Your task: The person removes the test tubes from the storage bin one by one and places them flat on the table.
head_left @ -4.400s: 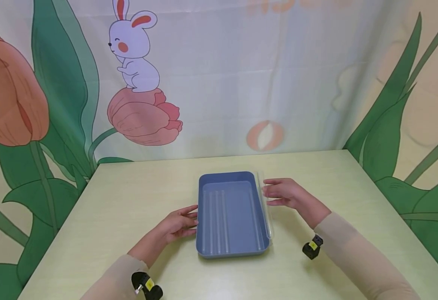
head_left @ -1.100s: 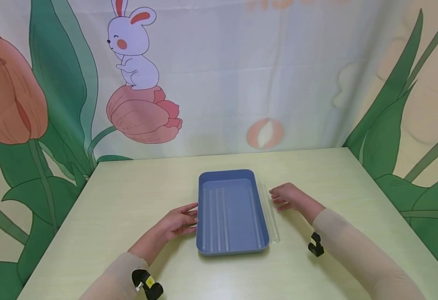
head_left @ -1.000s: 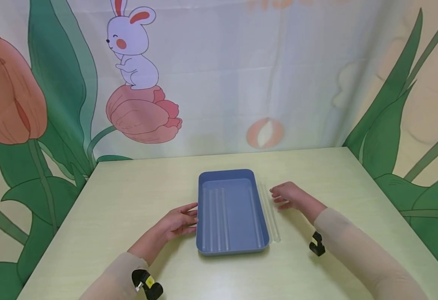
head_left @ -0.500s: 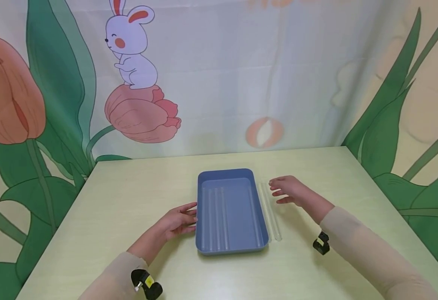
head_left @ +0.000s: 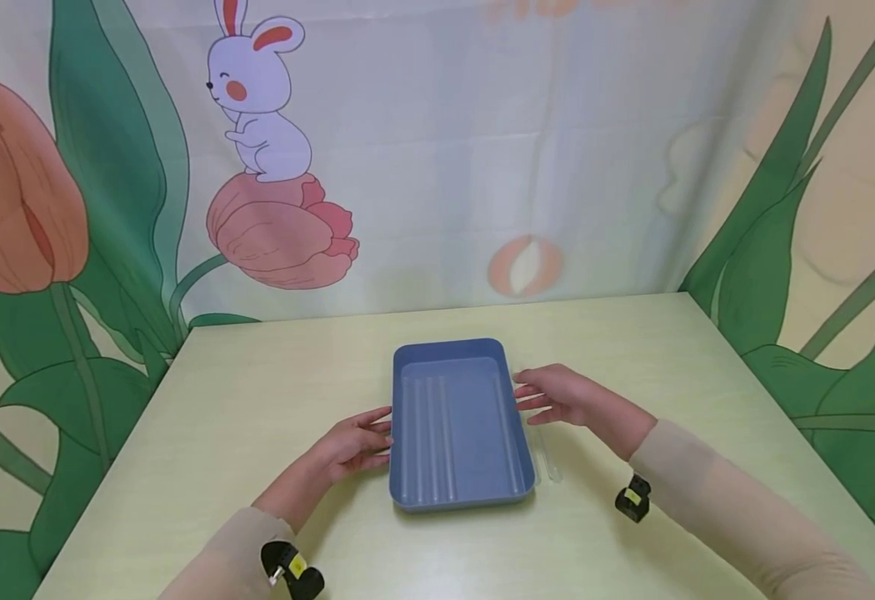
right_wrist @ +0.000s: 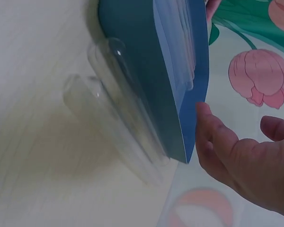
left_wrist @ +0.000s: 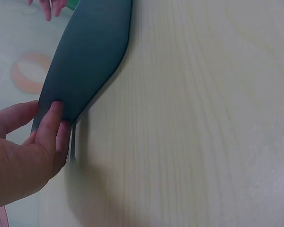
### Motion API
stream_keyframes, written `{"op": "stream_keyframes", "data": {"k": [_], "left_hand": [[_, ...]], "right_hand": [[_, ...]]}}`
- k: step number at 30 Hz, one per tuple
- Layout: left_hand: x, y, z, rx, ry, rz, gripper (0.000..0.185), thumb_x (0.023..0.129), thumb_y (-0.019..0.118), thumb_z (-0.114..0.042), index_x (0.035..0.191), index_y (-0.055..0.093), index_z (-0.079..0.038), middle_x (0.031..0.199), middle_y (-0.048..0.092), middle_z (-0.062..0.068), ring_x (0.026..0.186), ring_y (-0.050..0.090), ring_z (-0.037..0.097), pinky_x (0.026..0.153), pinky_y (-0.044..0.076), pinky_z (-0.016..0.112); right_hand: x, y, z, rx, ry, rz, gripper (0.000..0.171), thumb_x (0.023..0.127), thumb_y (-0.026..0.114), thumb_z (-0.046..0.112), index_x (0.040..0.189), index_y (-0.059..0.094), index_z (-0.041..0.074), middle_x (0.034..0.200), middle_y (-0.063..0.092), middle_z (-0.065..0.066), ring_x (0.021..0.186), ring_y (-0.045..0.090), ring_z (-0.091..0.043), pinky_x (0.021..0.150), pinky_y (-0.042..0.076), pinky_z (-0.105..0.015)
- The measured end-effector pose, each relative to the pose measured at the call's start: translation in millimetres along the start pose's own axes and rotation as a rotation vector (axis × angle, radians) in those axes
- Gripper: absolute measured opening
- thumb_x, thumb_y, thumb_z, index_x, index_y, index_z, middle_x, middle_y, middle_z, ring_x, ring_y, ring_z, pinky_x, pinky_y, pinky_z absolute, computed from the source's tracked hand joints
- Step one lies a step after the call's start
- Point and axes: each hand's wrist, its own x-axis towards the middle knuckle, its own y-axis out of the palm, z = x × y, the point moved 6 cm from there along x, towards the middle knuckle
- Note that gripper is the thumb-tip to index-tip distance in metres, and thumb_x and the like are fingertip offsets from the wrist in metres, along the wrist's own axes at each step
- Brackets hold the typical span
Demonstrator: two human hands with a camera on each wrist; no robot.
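Observation:
A blue rectangular tray stands on the table in the head view, with several clear test tubes lying lengthwise in its left half. Against its left wall rest the extended fingers of my left hand; the left wrist view has them on the tray's outer side. My right hand is at the right rim, fingers loosely bent and nothing visibly held; I cannot tell whether it touches the tray. Below it, two clear test tubes lie on the table along the tray's right side, partly hidden by the hand in the head view.
The pale wooden table surrounds the tray on all sides. At its back hangs a printed curtain with a rabbit and tulips.
The tubes beside the tray lay closer to its right wall at first and now lie a little apart. My right hand has just moved left to the rim; the left hand has stayed.

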Motion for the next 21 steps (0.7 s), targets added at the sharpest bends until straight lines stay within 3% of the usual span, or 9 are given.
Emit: {"op": "stream_keyframes", "data": {"k": [10, 21], "left_hand": [[-0.5, -0.2, 0.2, 0.001, -0.002, 0.000, 0.068, 0.100, 0.051, 0.005, 0.162, 0.024, -0.001, 0.165, 0.027, 0.029, 0.095, 0.067, 0.005, 0.076, 0.059, 0.020], [-1.2, 0.0, 0.6, -0.003, -0.007, 0.012, 0.069, 0.100, 0.052, 0.005, 0.162, 0.022, -0.001, 0.166, 0.025, 0.029, 0.097, 0.066, 0.006, 0.077, 0.059, 0.021]], "right_hand": [[6, 30, -5, 0.003, 0.013, 0.047, 0.058, 0.104, 0.046, 0.022, 0.151, 0.037, -0.011, 0.154, 0.040, -0.031, 0.142, 0.043, -0.043, 0.109, 0.052, -0.050], [10, 45, -2, 0.042, 0.065, 0.059, 0.069, 0.102, 0.050, 0.020, 0.158, 0.023, -0.009, 0.171, 0.010, -0.024, 0.157, 0.015, -0.047, 0.126, 0.026, -0.060]]}}
